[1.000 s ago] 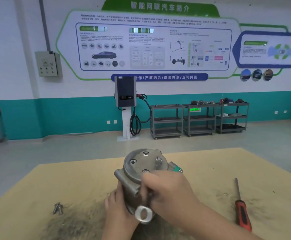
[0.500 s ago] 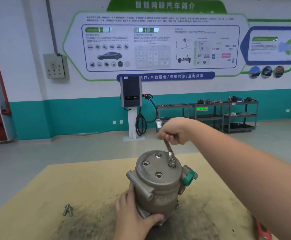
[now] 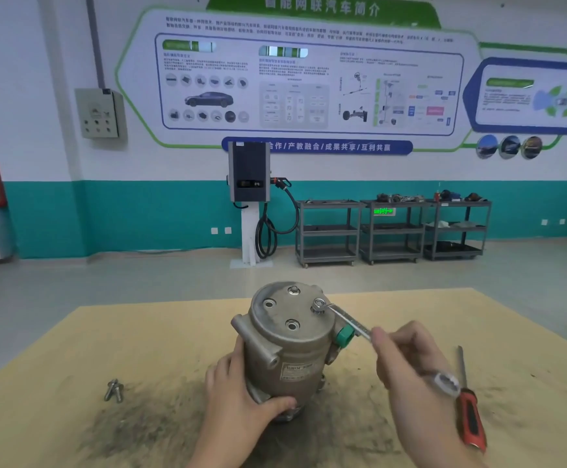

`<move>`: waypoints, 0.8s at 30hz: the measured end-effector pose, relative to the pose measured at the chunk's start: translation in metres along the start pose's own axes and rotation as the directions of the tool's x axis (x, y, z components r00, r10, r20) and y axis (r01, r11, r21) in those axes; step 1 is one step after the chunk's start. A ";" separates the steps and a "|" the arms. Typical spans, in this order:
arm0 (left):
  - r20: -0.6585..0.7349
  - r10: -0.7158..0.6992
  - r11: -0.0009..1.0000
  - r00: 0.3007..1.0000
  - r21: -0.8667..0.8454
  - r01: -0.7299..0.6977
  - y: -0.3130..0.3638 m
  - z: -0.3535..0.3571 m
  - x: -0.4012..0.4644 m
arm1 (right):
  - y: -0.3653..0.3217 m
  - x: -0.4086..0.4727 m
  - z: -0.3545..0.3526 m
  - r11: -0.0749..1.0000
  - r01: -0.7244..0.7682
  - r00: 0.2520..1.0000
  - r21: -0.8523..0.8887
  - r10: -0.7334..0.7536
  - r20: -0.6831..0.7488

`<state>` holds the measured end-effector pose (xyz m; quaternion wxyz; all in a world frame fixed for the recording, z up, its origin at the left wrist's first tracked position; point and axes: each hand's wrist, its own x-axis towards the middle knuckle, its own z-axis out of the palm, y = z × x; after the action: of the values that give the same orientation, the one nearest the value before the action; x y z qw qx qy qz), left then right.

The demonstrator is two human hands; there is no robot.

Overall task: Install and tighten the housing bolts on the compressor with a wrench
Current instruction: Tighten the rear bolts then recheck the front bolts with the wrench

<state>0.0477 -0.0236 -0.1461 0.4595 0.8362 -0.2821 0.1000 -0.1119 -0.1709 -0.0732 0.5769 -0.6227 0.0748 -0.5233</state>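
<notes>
A grey metal compressor (image 3: 288,346) stands upright on the yellow table (image 3: 72,349). My left hand (image 3: 241,396) grips its lower body from the near left. A silver wrench (image 3: 346,320) has its ring end seated on a bolt (image 3: 318,305) at the right of the top cover. My right hand (image 3: 410,359) holds the wrench shaft, whose other ring end sticks out by my wrist. Another bolt (image 3: 294,290) sits at the far side of the cover. Two holes on the cover look empty.
Two loose bolts (image 3: 114,390) lie on the table to the left. A red-handled screwdriver (image 3: 470,410) lies at the right, close to my right wrist. A green cap (image 3: 343,336) juts from the compressor's right side. Dark grime stains the table around the compressor.
My right hand swung the wrench handle from the far side of the compressor round to the near right, with the ring end staying on the bolt. The left hand kept its hold.
</notes>
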 end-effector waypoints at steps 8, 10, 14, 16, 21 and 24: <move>0.033 -0.047 0.995 0.998 0.089 0.044 0.006 -0.001 0.006 | -0.048 0.024 0.096 0.406 0.734 0.636 -0.544 -0.130 0.760; 0.047 -0.048 0.990 0.998 0.135 0.042 0.006 -0.001 0.007 | -0.051 0.051 0.129 0.375 0.659 0.671 -0.652 0.098 0.735; 0.064 -0.062 0.995 0.996 0.083 0.056 0.003 -0.003 0.004 | -0.044 0.129 0.162 0.483 0.316 0.688 -0.817 0.476 0.548; 0.072 -0.044 0.997 0.996 0.070 0.039 0.001 -0.003 0.004 | -0.036 0.162 0.149 0.585 -0.082 0.609 -0.807 0.671 0.424; 0.052 -0.017 0.997 0.998 0.074 0.013 -0.002 -0.002 0.006 | -0.006 0.183 0.072 0.557 -0.774 0.464 -0.301 0.823 0.329; 0.064 -0.022 0.996 0.998 0.085 0.016 0.000 0.000 0.008 | 0.004 0.162 0.032 0.501 -0.859 0.506 0.109 0.796 0.332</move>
<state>0.0543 -0.0264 -0.1431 0.4153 0.8603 -0.2844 0.0804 -0.0152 -0.2643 0.0222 0.8377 -0.4853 0.2269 -0.1060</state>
